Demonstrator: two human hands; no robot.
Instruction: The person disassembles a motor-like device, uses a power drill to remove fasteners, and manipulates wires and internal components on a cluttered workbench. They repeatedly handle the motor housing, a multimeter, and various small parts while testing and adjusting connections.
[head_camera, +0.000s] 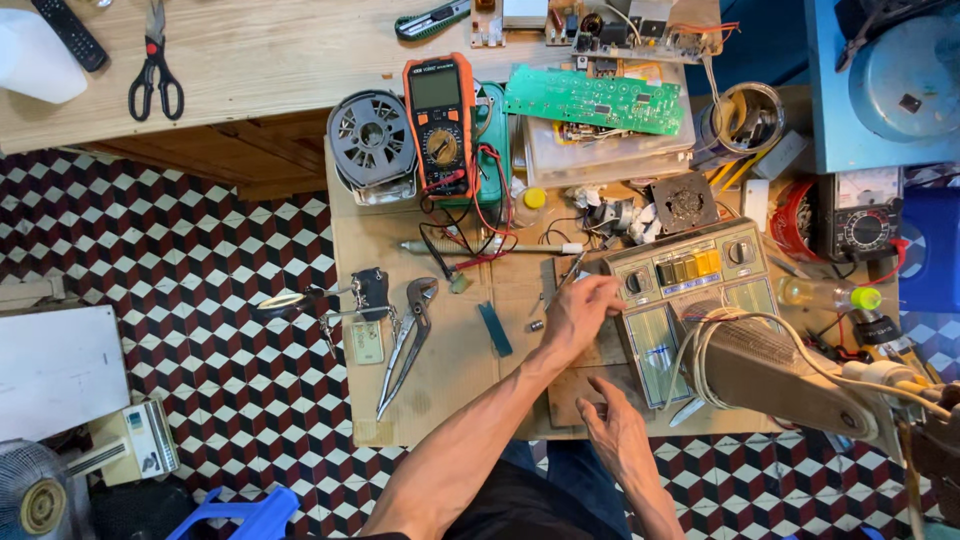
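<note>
Cluttered tabletop (440, 380): left hand (582, 312), fingers curled empty, touches fan base (690, 285); right hand (612, 420) lies open beside it.

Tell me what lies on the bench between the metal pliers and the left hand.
In the head view, between the grey metal pliers and the left hand lie a small dark-blue flat strip and bare brown bench.

An orange-and-black multimeter (440, 125) lies beside a green circuit board (598, 98) on a tan wooden workbench (440, 370). A beige fan base (690, 290) carries a row of yellow buttons (688, 268). Below, the floor (200, 300) shows a red, black and white cube pattern; a blue stool (240, 515) stands there.
</note>
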